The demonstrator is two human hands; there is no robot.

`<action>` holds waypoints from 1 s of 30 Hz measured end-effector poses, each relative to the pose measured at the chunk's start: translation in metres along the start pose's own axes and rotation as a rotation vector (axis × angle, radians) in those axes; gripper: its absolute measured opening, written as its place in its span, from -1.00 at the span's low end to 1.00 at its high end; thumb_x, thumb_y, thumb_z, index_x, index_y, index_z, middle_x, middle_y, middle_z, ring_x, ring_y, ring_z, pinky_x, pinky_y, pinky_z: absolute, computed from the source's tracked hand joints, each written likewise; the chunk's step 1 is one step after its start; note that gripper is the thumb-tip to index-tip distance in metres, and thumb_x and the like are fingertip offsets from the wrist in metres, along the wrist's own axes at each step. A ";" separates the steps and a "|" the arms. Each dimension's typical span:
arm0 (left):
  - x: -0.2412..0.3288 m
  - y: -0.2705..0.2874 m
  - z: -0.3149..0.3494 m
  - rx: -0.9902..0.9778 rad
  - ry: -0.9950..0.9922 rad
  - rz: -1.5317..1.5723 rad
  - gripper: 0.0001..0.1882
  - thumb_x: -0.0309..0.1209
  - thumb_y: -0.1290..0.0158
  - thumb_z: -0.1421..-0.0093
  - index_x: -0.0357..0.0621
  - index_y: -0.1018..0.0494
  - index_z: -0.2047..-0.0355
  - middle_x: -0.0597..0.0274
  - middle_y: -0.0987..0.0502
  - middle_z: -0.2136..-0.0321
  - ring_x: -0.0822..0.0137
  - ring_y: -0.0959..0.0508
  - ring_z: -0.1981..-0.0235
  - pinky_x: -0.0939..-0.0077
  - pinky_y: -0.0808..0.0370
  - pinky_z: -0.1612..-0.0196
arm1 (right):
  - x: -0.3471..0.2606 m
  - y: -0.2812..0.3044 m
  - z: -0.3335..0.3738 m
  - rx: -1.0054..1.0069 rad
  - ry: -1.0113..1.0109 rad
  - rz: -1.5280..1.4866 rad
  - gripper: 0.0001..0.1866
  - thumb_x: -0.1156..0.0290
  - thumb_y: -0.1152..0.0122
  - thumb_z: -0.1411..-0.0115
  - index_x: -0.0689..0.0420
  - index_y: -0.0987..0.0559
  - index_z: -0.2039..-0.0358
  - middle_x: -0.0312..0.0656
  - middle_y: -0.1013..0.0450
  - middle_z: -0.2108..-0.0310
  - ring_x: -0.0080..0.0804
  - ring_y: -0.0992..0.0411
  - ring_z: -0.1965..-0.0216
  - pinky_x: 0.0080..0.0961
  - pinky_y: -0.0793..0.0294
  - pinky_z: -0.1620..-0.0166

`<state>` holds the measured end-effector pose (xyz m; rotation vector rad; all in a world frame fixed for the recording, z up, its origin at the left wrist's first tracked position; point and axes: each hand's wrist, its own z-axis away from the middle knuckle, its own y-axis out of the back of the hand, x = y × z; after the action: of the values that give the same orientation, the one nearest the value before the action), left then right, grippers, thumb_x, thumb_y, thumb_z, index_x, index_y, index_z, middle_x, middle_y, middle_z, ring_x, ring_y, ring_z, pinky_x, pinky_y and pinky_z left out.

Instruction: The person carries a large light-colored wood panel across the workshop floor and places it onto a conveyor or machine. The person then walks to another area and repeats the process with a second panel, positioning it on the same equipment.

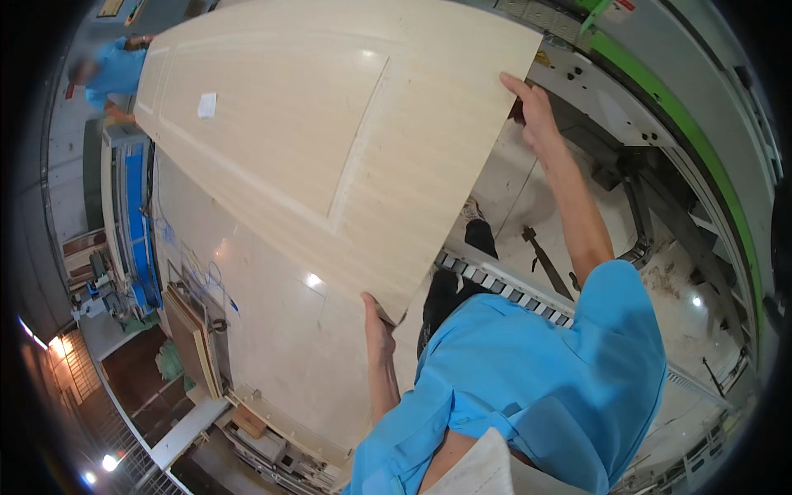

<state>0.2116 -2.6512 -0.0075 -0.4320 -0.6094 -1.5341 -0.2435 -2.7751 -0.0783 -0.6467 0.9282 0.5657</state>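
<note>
Left of the green-trimmed machine (615, 99), left hand (379, 334) and right hand (536, 111) hold the pale panelled door (437, 140) by its near end; matching the co-worker (115, 70) farthest from the machine should limit twisting.

Hands (379, 334) (538, 111) well apart, apparently gripped

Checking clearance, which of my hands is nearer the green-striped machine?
Your right hand; your left hand, across the panel, is farther from that machine.
</note>
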 end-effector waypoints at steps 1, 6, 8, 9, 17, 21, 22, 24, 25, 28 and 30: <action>0.007 0.005 0.000 0.019 -0.002 0.002 -0.23 0.25 0.30 -0.30 -0.17 -0.21 -0.19 0.09 -0.43 0.00 0.24 -0.49 0.06 0.28 -0.47 0.07 | 0.000 -0.005 -0.005 0.000 -0.010 0.013 -0.62 0.10 -0.33 -0.06 0.20 -0.59 0.37 -0.31 -0.49 0.54 -0.65 -0.37 0.58 -0.68 -0.17 0.54; 0.037 0.024 -0.008 0.018 -0.069 -0.064 -0.26 0.21 0.30 -0.32 -0.21 -0.25 -0.17 0.11 -0.43 -0.05 0.27 -0.48 0.01 0.37 -0.50 0.10 | -0.013 -0.036 -0.017 -0.015 -0.018 0.015 -0.64 0.01 -0.26 -0.10 0.08 -0.59 0.43 -0.39 -0.49 0.59 -0.69 -0.35 0.66 -0.66 -0.07 0.63; 0.045 0.024 -0.017 0.013 -0.130 -0.041 -0.28 0.20 0.27 -0.32 -0.21 -0.28 -0.15 0.11 -0.48 0.03 0.31 -0.53 0.10 0.42 -0.53 0.22 | -0.021 -0.044 -0.018 -0.035 0.012 0.048 -0.66 0.02 -0.27 -0.10 0.07 -0.59 0.42 -0.40 -0.49 0.60 -0.69 -0.37 0.66 -0.68 -0.08 0.63; 0.050 0.021 -0.026 0.032 -0.141 -0.049 -0.27 0.21 0.27 -0.31 -0.20 -0.29 -0.13 0.12 -0.49 0.07 0.33 -0.53 0.16 0.43 -0.52 0.24 | -0.025 -0.045 -0.019 -0.011 -0.011 0.072 -0.66 0.02 -0.27 -0.10 0.06 -0.59 0.41 -0.41 -0.49 0.61 -0.69 -0.39 0.66 -0.69 -0.08 0.63; 0.053 0.005 -0.047 -0.007 -0.113 -0.012 -0.26 0.24 0.23 -0.28 -0.21 -0.31 -0.10 0.11 -0.50 0.12 0.30 -0.55 0.25 0.44 -0.52 0.27 | -0.032 -0.043 -0.038 -0.002 -0.041 0.076 -0.69 0.04 -0.29 -0.07 0.03 -0.58 0.42 -0.44 -0.49 0.59 -0.70 -0.39 0.66 -0.72 -0.02 0.64; 0.052 -0.004 -0.057 -0.054 -0.152 0.039 -0.26 0.20 0.27 -0.32 -0.27 -0.32 -0.10 0.11 -0.50 0.09 0.34 -0.52 0.14 0.44 -0.48 0.18 | -0.034 -0.041 -0.053 0.051 -0.057 0.097 -0.70 0.05 -0.28 -0.06 0.02 -0.59 0.40 -0.45 -0.49 0.59 -0.70 -0.36 0.68 -0.71 -0.03 0.63; 0.053 -0.007 -0.061 -0.053 -0.074 0.023 -0.24 0.21 0.27 -0.31 -0.29 -0.30 -0.13 0.10 -0.48 0.04 0.33 -0.50 0.07 0.41 -0.46 0.09 | -0.034 -0.042 -0.057 0.073 -0.070 0.101 -0.69 0.04 -0.28 -0.05 0.02 -0.59 0.39 -0.46 -0.49 0.59 -0.71 -0.36 0.68 -0.71 -0.03 0.63; 0.052 -0.014 -0.070 -0.105 -0.062 0.004 -0.23 0.21 0.26 -0.31 -0.30 -0.29 -0.14 0.10 -0.47 0.01 0.32 -0.48 0.03 0.39 -0.43 0.03 | -0.034 -0.042 -0.067 0.109 -0.073 0.084 -0.69 0.05 -0.28 -0.05 0.02 -0.60 0.37 -0.46 -0.49 0.58 -0.71 -0.36 0.68 -0.71 -0.05 0.63; 0.052 -0.018 -0.076 -0.126 -0.069 0.012 -0.22 0.22 0.26 -0.31 -0.30 -0.28 -0.15 0.10 -0.46 -0.01 0.31 -0.47 0.01 0.38 -0.42 0.00 | -0.032 -0.042 -0.073 0.122 -0.063 0.066 -0.70 0.05 -0.28 -0.05 0.02 -0.60 0.37 -0.46 -0.49 0.57 -0.71 -0.36 0.68 -0.71 -0.06 0.62; 0.052 -0.030 -0.092 -0.166 -0.035 -0.015 -0.23 0.22 0.23 -0.30 -0.29 -0.32 -0.11 0.13 -0.47 0.02 0.31 -0.46 0.02 0.36 -0.40 -0.02 | -0.026 -0.041 -0.093 0.204 -0.047 0.003 -0.72 0.09 -0.29 -0.05 0.02 -0.60 0.37 -0.46 -0.49 0.56 -0.71 -0.35 0.67 -0.72 -0.08 0.62; 0.053 -0.035 -0.098 -0.200 -0.012 -0.042 -0.25 0.21 0.22 -0.30 -0.28 -0.32 -0.11 0.13 -0.47 0.02 0.31 -0.46 0.02 0.34 -0.39 -0.03 | -0.019 -0.035 -0.104 0.234 0.008 -0.052 -0.73 0.08 -0.28 -0.10 0.02 -0.59 0.42 -0.44 -0.51 0.59 -0.68 -0.42 0.68 -0.72 -0.22 0.69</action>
<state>0.1830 -2.7534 -0.0556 -0.5842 -0.4781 -1.6403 -0.2846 -2.8763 -0.0985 -0.4608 0.9652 0.4010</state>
